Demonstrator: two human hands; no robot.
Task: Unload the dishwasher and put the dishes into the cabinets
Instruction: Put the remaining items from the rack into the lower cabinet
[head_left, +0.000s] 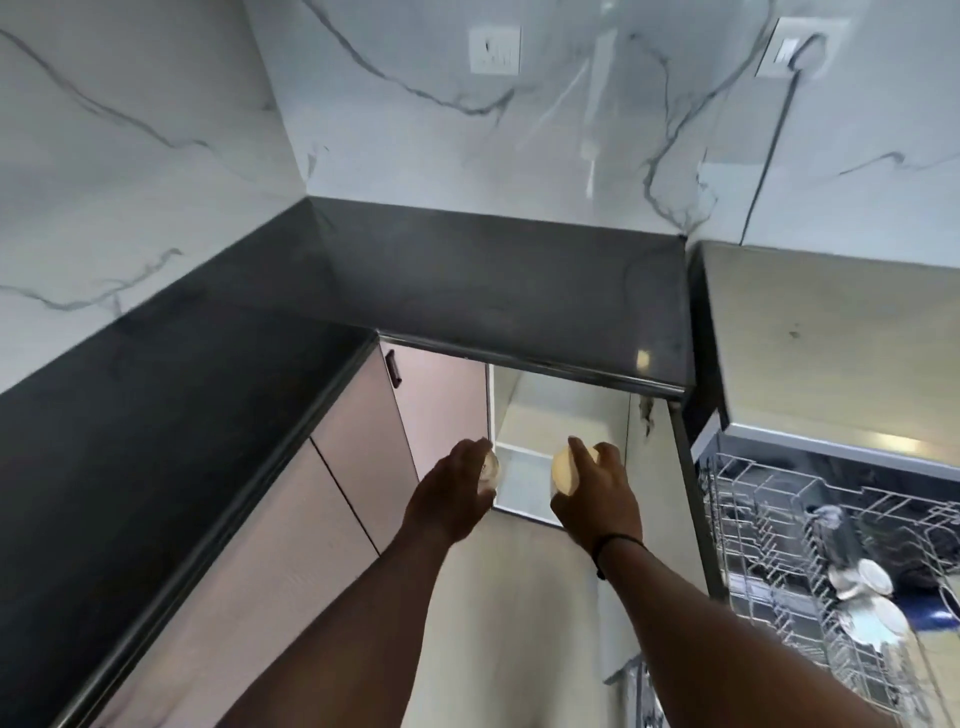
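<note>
A: Progress?

B: Midway, judged. A clear glass (490, 470) is gripped in the left hand (451, 499), and a pale cup (566, 470) is clasped by the right hand (597, 499). Both are held out at the open lower cabinet (524, 488) under the dark countertop (467, 280), not yet set down.

A: What's left?

B: Plates (862, 597) are still seen in the dishwasher rack (779, 519) to the right, well apart from the hands. More trips are needed. The cabinet interior is blurred; its contents can't be told.
</note>
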